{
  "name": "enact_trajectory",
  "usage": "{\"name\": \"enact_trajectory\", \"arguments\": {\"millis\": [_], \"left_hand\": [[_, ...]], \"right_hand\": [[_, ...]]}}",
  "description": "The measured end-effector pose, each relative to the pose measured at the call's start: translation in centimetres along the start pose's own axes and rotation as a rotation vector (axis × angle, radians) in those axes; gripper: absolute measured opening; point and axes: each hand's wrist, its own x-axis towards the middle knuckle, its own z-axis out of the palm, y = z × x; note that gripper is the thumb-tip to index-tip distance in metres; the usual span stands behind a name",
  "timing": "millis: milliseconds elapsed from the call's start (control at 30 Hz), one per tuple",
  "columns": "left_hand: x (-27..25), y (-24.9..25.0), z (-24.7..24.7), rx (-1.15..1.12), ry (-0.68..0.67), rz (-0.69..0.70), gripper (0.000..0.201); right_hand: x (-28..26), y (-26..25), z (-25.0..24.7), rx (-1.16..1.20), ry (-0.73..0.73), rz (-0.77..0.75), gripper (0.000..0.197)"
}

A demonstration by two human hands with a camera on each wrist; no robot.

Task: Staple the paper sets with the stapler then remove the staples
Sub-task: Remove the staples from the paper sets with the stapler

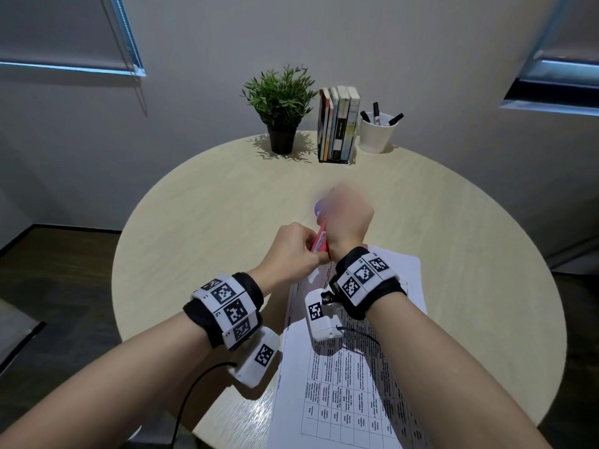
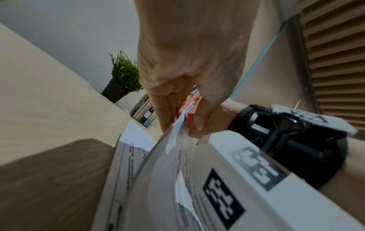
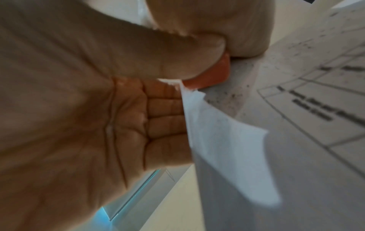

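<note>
Behind a potted plant (image 1: pixel 281 102), upright books (image 1: pixel 337 123) and a white marker cup (image 1: pixel 377 132) on the round pale table (image 1: pixel 194 205), the right hand (image 1: pixel 348 218) grips a red stapler (image 1: pixel 319 241), while the left hand (image 1: pixel 291 251) pinches the printed paper set (image 2: pixel 177 140) corner, seen only in wrist views.

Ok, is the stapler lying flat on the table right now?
No, the red stapler is lifted off the table, held between the left hand and right hand at the papers' corner.
</note>
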Motion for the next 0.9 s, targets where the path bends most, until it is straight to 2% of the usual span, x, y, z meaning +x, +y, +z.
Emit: {"name": "enact_trajectory", "arguments": {"millis": [100, 200, 267, 367, 467, 533, 633, 733, 900], "left_hand": [[0.1, -0.5, -0.1, -0.076, -0.033, -0.029, 0.023], [0.0, -1.3, -0.5, -0.098, -0.232, -0.144, 0.023], [-0.2, -2.0, -1.1, -0.054, -0.271, -0.201, 0.018], [0.2, -3.2, -3.8, -0.031, -0.231, -0.273, 0.017], [1.0, -5.2, -8.5, 0.021, -0.19, -0.341, 0.017], [1.6, -7.2, -11.6, 0.126, -0.113, -0.396, 0.017], [2.3, -10.0, -14.6, 0.332, -0.02, -0.479, 0.015], [2.6, -11.3, -15.8, 0.463, 0.01, -0.523, 0.02], [3.0, -11.7, -16.8, 0.629, 0.084, -0.536, 0.006]], "right_hand": [[0.2, 0.1, 0.3, -0.009, -0.006, -0.003, 0.046], [0.5, -0.2, 0.4, -0.029, 0.011, 0.031, 0.045], [0.5, -0.9, 0.3, 0.027, 0.016, 0.089, 0.039], [1.2, -2.8, -0.9, 0.231, 0.106, 0.161, 0.031], [2.7, -4.1, -3.1, 0.323, 0.203, 0.262, 0.031], [3.1, -4.0, -4.5, 0.371, 0.232, 0.357, 0.033], [2.7, -2.5, -5.6, 0.345, 0.238, 0.465, 0.04], [2.0, -0.7, -5.9, 0.289, 0.207, 0.553, 0.047], [0.9, 0.5, -6.3, 0.171, 0.189, 0.637, 0.05]]}}
